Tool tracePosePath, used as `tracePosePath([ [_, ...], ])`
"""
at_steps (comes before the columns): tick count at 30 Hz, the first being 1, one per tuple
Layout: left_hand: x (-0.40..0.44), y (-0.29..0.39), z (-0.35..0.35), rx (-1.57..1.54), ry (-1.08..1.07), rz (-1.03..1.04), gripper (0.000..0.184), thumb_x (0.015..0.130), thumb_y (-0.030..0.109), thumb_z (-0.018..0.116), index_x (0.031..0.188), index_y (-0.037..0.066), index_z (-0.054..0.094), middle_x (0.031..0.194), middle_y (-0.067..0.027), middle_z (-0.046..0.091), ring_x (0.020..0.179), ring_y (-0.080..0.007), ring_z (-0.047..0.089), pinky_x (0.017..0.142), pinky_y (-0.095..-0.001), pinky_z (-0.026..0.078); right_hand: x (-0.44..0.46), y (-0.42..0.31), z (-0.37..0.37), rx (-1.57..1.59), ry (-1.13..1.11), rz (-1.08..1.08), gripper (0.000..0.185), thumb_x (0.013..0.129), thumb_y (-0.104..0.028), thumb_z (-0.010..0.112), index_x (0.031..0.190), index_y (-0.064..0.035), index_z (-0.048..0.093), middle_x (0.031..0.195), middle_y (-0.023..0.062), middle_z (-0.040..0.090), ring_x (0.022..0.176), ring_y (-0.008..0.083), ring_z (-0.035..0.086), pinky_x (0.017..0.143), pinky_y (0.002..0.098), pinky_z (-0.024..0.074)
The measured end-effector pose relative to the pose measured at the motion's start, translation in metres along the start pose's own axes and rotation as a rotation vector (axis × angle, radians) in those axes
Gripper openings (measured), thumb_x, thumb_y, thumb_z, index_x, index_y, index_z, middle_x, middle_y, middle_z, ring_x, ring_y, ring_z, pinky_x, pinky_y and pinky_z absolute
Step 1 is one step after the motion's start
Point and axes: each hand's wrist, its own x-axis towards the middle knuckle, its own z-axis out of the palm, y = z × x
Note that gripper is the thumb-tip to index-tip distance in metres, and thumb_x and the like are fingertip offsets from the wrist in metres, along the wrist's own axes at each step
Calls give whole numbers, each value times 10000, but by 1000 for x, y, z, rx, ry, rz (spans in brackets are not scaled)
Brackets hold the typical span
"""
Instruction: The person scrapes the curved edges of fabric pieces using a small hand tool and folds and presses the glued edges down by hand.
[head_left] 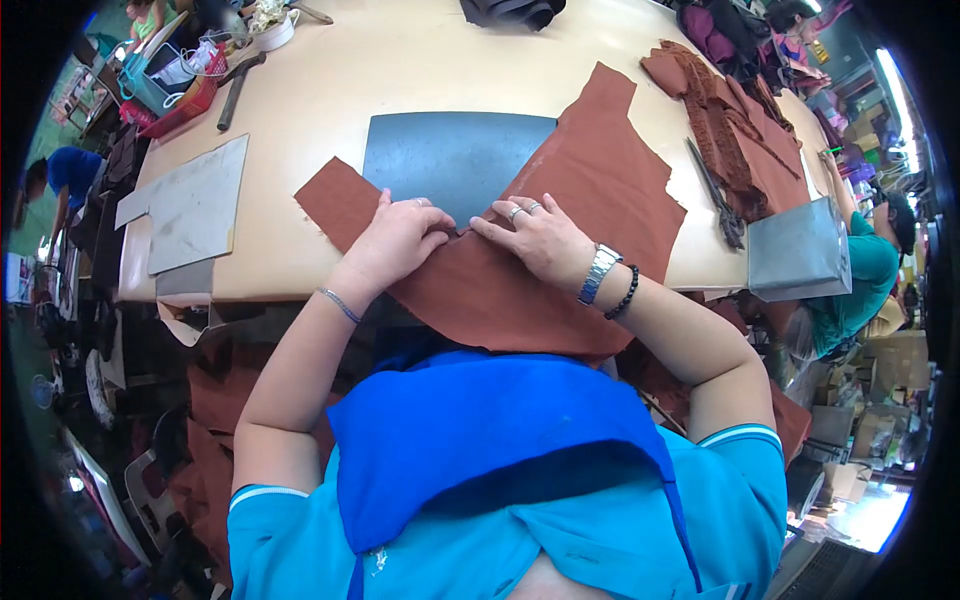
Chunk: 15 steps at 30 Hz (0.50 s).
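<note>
A large reddish-brown fabric piece lies across the front of the table, draping over its near edge toward me. My left hand pinches the fabric's edge between thumb and fingers, close to the middle. Just to the right, my right hand, with rings on its fingers, holds the same edge, thumb and fingertips closed on it. The fingertips of both hands nearly meet. Under the fabric and partly covered by it is a dark flat board. A narrow arm of the fabric sticks out beyond my left hand.
Left on the table lie a grey template, a hammer and a red basket. To the right are scissors, more brown fabric and a metal block. A co-worker in green sits at the right edge.
</note>
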Motion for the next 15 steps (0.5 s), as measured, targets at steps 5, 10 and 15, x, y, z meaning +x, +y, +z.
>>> tracePosePath([
  [5, -6, -9, -6, 226, 18, 120, 160, 926, 212, 629, 1037, 208, 743, 987, 11, 657, 1035, -189, 634, 1131, -664, 267, 3, -4, 7, 107, -5, 2, 499, 953, -168, 472, 1450, -204, 456, 1366, 135, 515, 1289, 293, 499, 1026, 571, 414],
  [10, -12, -28, 0, 359, 149, 290, 181, 904, 178, 628, 1012, 249, 754, 934, 49, 633, 962, -143, 637, 1137, -641, 298, 3, -14, -2, -28, -14, 29, 515, 961, -168, 473, 1467, -259, 451, 1356, 159, 523, 1249, 306, 532, 986, 556, 444],
  [15, -16, -35, -1, 384, 201, 335, 179, 896, 172, 630, 1000, 252, 751, 936, 59, 633, 935, -132, 636, 1141, -628, 305, 8, -20, 0, -90, 16, 31, 564, 935, -124, 470, 1461, -327, 461, 1292, 181, 541, 1113, 323, 598, 912, 487, 505],
])
